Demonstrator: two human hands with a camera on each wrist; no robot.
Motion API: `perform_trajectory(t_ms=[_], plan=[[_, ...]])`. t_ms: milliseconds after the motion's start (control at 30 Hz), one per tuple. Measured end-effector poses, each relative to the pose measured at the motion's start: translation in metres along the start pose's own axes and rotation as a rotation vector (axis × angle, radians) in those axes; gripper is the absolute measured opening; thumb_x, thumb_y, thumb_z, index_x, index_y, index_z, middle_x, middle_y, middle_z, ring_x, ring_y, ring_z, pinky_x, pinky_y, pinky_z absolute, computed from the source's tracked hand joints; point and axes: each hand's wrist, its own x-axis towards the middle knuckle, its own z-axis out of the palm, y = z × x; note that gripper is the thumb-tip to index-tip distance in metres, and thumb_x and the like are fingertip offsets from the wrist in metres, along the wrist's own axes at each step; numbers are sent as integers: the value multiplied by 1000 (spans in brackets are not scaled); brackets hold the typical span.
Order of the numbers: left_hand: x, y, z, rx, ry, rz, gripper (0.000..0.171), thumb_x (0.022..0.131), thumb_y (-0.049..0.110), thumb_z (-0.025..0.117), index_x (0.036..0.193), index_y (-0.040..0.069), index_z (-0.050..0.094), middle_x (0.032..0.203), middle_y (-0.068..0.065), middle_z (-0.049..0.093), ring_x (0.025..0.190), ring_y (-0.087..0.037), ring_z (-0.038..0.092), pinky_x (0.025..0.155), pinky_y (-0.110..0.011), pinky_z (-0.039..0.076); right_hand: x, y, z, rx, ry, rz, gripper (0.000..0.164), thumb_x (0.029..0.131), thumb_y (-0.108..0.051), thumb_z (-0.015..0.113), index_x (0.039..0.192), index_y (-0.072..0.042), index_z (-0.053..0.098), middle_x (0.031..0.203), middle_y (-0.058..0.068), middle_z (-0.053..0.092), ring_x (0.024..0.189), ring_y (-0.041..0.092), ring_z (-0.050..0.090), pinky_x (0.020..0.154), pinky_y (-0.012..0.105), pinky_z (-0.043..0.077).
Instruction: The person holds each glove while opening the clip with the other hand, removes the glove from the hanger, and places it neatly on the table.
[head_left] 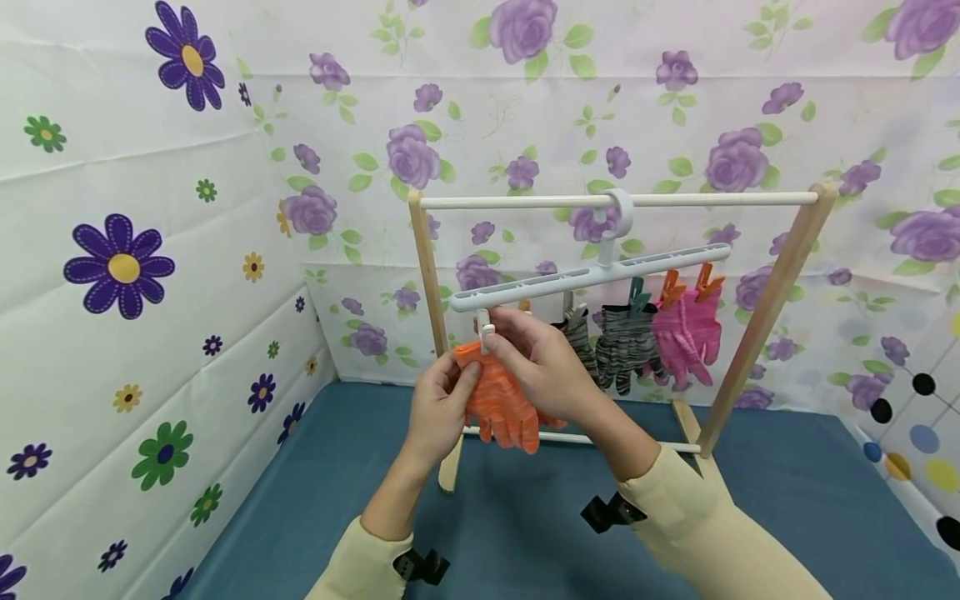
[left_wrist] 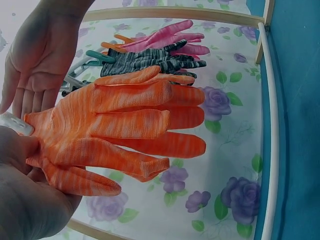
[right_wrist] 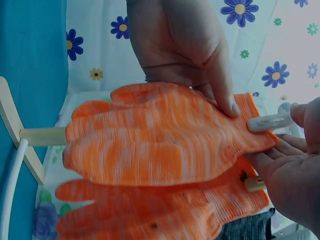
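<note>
My left hand (head_left: 442, 400) pinches the cuff of an orange knit glove (head_left: 504, 408), thumb on the near side. My right hand (head_left: 543, 358) holds a white clothespin (right_wrist: 270, 122) at that cuff, just under the left end of a pale grey hanger (head_left: 540, 285). In the right wrist view the pin overlaps the cuff edge. A second orange glove (right_wrist: 200, 205) hangs behind, with a wood-coloured clothespin (right_wrist: 255, 184) on its cuff; my right hand mostly covers it in the head view.
The hanger hooks over the white rod of a wooden rack (head_left: 768, 321). Farther right hang grey-black gloves (head_left: 626, 337) on grey and green pins and pink gloves (head_left: 688, 333) on orange pins. A blue cloth (head_left: 315, 517) lies below, with flowered sheets behind and at left.
</note>
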Motion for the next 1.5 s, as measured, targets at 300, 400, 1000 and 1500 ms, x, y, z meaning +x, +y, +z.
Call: perform_trajectory(t_ms=[300,400,1000,1500], plan=[[1,-3,1,-28,-6,-15,27,112,17,58,133,2,66,90,-18,66,60,-23,57,50,-27,50,4,3,5,56,66,22,40,112,-19,58,147,1,57,130,11,70,112,24,70,94,42,58],[1,-4,1,-29,-8,-15,27,111,17,59,133,3,66,94,-18,68,65,-21,60,52,-29,52,5,3,5,71,79,18,36,112,-19,59,143,0,61,126,11,72,107,25,71,91,41,59],[-3,-6,1,-53,4,-45,27,111,14,59,133,1,67,96,-18,70,66,-21,62,55,-28,54,3,6,10,96,129,15,32,112,-20,60,138,-2,65,126,7,74,109,24,70,97,37,56],[-7,-8,-2,-50,1,-64,25,111,13,60,131,1,67,96,-18,69,72,-20,65,59,-33,57,4,9,14,117,130,16,34,111,-18,60,137,4,63,124,9,74,117,22,69,100,37,55]])
